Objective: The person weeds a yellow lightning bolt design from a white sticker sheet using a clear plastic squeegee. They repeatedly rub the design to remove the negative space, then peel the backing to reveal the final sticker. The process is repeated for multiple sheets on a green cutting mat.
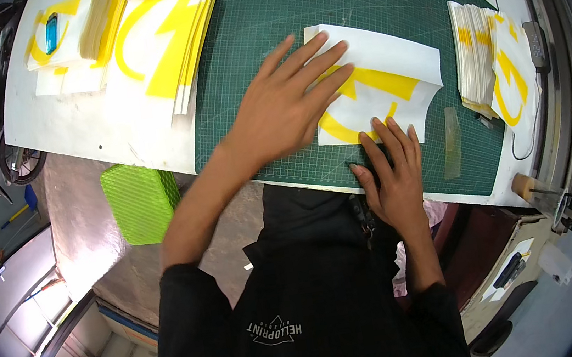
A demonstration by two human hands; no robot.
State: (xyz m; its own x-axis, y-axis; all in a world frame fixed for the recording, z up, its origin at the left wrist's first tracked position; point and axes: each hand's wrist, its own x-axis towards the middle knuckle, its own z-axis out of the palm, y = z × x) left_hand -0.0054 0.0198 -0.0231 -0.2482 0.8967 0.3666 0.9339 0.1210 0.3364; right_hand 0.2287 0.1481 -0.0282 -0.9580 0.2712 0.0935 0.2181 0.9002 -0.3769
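The sheet [395,47] lies on the green mat [251,11] on the bench [79,122], between a tall pile [166,43] at the left and a smaller pile [476,69] at the right. Neither grip is clamped: the left hand [284,107] spreads its fingers apart over the sheet's left side, and the right hand [395,179] has its fingertips, slightly apart, at the near edge; how firmly they press, I cannot tell. A bend seems to cross the sheet and kink its right edge, yet it lies open, so work on this one looks unfinished. Similar yellow-marked paper fills both piles; which is done and which is left, I cannot tell
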